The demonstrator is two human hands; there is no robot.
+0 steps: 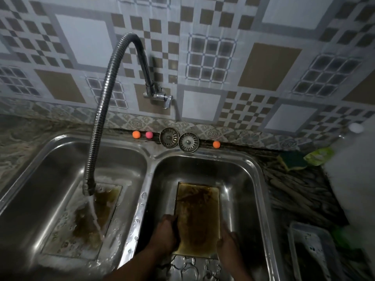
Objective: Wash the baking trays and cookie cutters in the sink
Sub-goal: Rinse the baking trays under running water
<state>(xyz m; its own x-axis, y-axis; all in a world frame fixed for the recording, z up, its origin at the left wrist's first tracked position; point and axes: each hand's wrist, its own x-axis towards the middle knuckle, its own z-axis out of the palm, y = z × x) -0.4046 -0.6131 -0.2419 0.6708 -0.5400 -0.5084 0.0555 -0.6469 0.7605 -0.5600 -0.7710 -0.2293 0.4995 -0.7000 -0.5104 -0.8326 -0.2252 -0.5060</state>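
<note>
Taking the double sink as landmark: a greasy baking tray is lying flat in its right basin, brown residue across the whole face. A 2nd tray is sitting in the left basin w/ water from the flexible tap hose running onto it.

Step in hand looks like scrubbing/lifting the right-basin tray. To do it well, prob. best to keep both long edges pinned so it isn't sliding on wet steel, tilt it toward the water, and fetch the green sponge sitting on the counter right of the sink, since bare fingers aren't shifting baked-on grease.

Left hand is curling over the tray's left edge, gripping it. Right hand is touching the near right edge; whether it is grasping or just resting there, can't tell. Cookie cutters aren't visible.
</note>
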